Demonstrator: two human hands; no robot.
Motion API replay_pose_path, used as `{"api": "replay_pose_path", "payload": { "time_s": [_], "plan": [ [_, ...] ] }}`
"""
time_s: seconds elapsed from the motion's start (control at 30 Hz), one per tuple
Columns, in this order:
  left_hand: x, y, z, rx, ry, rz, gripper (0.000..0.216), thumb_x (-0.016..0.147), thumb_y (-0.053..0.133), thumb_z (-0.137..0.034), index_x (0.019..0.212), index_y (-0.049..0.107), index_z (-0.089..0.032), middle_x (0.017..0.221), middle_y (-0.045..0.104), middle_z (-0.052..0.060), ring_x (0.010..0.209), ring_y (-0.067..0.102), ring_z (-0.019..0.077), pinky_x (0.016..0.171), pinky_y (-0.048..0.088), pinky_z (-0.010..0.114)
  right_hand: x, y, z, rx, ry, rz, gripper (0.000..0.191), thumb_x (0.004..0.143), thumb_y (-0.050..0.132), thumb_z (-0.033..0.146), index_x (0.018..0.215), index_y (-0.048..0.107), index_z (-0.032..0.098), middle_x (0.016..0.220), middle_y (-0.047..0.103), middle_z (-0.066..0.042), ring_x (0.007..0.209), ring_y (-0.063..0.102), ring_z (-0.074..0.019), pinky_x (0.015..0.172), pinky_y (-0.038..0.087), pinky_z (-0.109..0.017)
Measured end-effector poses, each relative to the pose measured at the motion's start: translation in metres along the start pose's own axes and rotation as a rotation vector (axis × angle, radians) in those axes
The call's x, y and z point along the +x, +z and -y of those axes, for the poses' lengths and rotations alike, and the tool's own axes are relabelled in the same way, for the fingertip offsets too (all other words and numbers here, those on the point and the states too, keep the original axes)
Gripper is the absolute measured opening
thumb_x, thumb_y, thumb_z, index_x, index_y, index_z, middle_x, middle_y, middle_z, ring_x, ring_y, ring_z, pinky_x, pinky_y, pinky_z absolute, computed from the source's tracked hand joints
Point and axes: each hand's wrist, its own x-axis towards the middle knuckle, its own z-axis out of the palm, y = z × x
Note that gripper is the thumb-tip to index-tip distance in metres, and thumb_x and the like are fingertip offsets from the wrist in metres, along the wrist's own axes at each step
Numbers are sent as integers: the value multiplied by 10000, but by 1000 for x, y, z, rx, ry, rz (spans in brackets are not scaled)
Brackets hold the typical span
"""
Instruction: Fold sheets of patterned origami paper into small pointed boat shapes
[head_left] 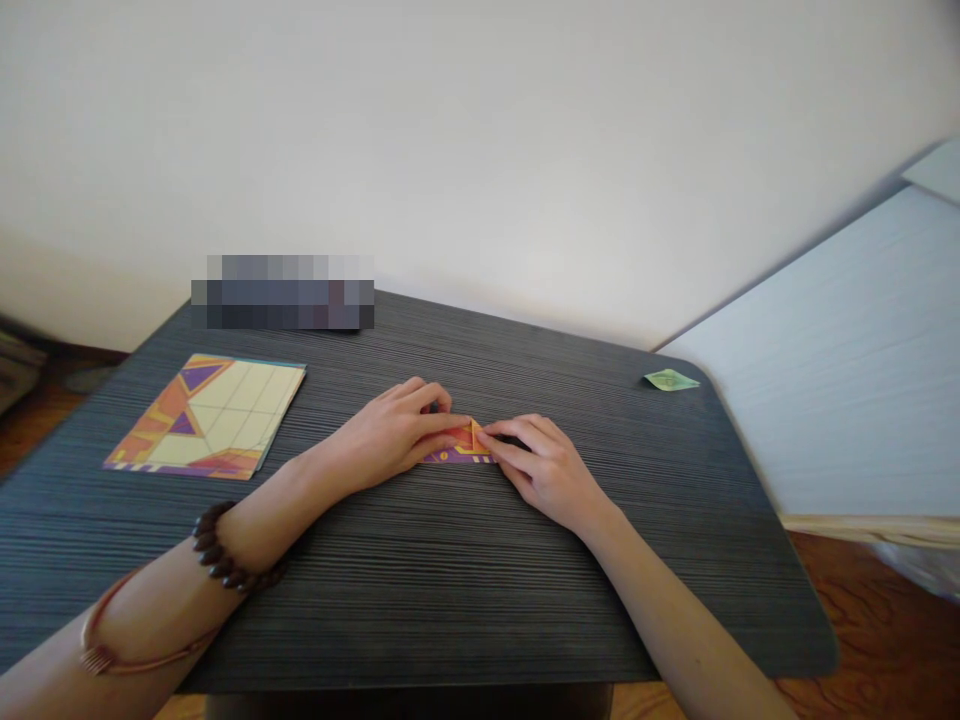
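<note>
A small folded sheet of patterned paper (463, 440), orange, yellow and purple, lies on the dark table between my two hands. My left hand (405, 425) covers its left part, thumb and forefinger closed on it near the middle. From the right, my right hand (541, 462) has its fingertips pinched at the paper's right part, close to the left fingertips. A pale line, either an edge or a crease, runs upright between the fingertips. Parts of the paper are hidden beneath both hands.
On the left of the table (465, 590) lies a stack of square patterned paper sheets (240, 400). A blurred-out object (285, 295) stands at the back left by the wall. Near the back right corner is a small green folded paper piece (671, 380). A white panel (840, 370) borders the right side.
</note>
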Motion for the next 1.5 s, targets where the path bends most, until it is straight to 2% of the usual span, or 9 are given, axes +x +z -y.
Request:
{"api": "replay_pose_path", "payload": {
  "time_s": [0.13,0.33,0.63,1.0,1.2,1.5],
  "plan": [
    [0,0,1,20,16,-3,367,942,385,-361,1267,526,-264,1036,550,67,930,467,185,869,426,353,-1,2,1,-40,1,3,330,903,467,183,1209,576,241,1134,621,-70,1003,531,-203,825,456,-380],
    [0,0,2,55,31,-6,361,938,387,-374,1245,551,-275,968,532,59,875,470,173,826,435,325,0,2,2,-65,19,22,354,907,458,191,1245,547,250,1146,608,-72,1020,520,-207,829,444,-380],
    [2,-5,-3,202,42,76,370,943,367,-363,1287,491,-308,991,504,59,878,449,187,810,414,336,-1,0,2,-53,41,40,346,914,449,208,1243,550,248,1120,599,-76,1014,509,-205,827,431,-376],
    [1,-4,-4,237,33,93,374,937,380,-377,1299,467,-334,985,499,48,866,447,185,794,402,322,0,-1,3,-65,37,40,390,913,442,204,1288,506,292,1054,578,-79,980,506,-207,809,427,-382],
    [1,-4,-5,228,21,120,388,928,406,-372,1313,448,-341,1000,494,45,889,447,196,805,404,332,0,-1,3,-73,35,51,366,919,428,197,1266,532,257,1057,573,-87,977,497,-206,815,430,-376],
    [2,-3,-3,260,49,86,371,925,404,-413,1275,495,-331,994,509,49,877,458,184,792,409,316,1,-1,7,-61,22,39,308,919,442,193,1186,590,238,1059,595,-91,1001,511,-205,829,439,-365]
  ]
}}
